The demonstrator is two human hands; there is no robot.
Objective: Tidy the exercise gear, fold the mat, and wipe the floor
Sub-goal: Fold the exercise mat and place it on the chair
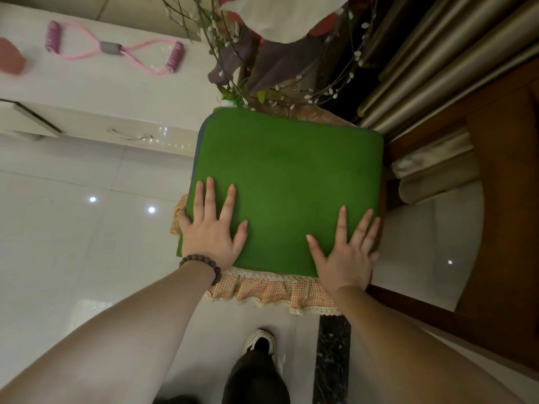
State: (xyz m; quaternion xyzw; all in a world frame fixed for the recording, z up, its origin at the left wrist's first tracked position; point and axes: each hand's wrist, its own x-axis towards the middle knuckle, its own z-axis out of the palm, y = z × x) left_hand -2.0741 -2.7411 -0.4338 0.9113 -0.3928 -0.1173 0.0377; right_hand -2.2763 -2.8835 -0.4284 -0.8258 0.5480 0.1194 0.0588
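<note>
Head view. Your folded green mat (287, 182) lies flat on a small stand covered by a checked, lace-trimmed cloth (271, 290); the cloth's frill shows along the near edge and at the mat's left side. The mat's layers are stacked, with a darker edge visible along its far-left corner.

Your left hand (211, 228) rests palm down on the mat's near-left corner, fingers straight and spread, gripping nothing. A dark beaded bracelet (204, 265) sits on that wrist. Your right hand (348, 252) rests palm down on the mat's near-right corner, fingers likewise straight and spread, with the outer fingers reaching the mat's right edge. It grips nothing.

Behind the mat stands an arrangement of budded branches (233, 39), touching or just beyond the mat's far edge; which, cannot be told.

To the upper left, a pink figure-eight resistance band (112, 48) with purple handles lies on top of a white cabinet (96, 86), well apart from the mat. A reddish object (10, 58) lies at the left edge of that cabinet top, blurred; its type cannot be told.

The floor (73, 228) is glossy pale tile. Your shoe (259, 342) stands on it below the stand. Curtains (437, 68) hang to the right.
</note>
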